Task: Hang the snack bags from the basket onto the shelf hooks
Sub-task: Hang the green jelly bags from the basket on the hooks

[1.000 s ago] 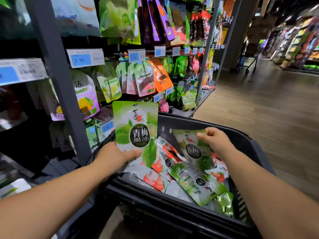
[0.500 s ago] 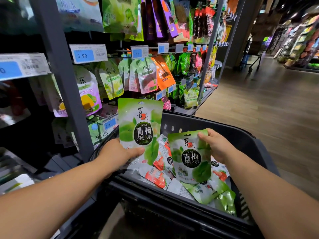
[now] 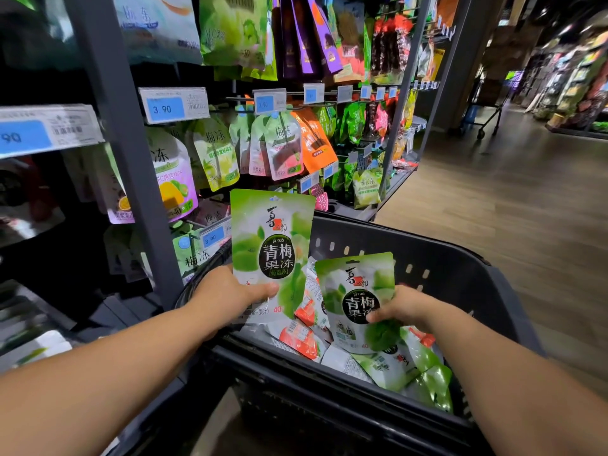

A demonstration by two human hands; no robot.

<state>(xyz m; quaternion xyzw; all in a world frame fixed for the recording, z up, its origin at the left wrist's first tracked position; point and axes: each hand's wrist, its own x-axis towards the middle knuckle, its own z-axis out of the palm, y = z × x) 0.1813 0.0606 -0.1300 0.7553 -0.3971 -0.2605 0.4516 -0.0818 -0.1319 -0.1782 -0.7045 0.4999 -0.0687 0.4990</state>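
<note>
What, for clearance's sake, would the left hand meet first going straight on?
Likely the basket's far wall, past the green bag that the left hand holds; depth is unclear.

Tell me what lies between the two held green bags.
Head view: between the higher green bag in the left hand and the lower green bag in the right hand, red-and-white snack bags lie in the basket.

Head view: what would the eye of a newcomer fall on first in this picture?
The left hand holds one green bag upright above the left side of the dark basket. The right hand grips a second green bag just over the loose bags in it. On the left, the shelf is crowded with hanging bags under blue price tags.
</note>
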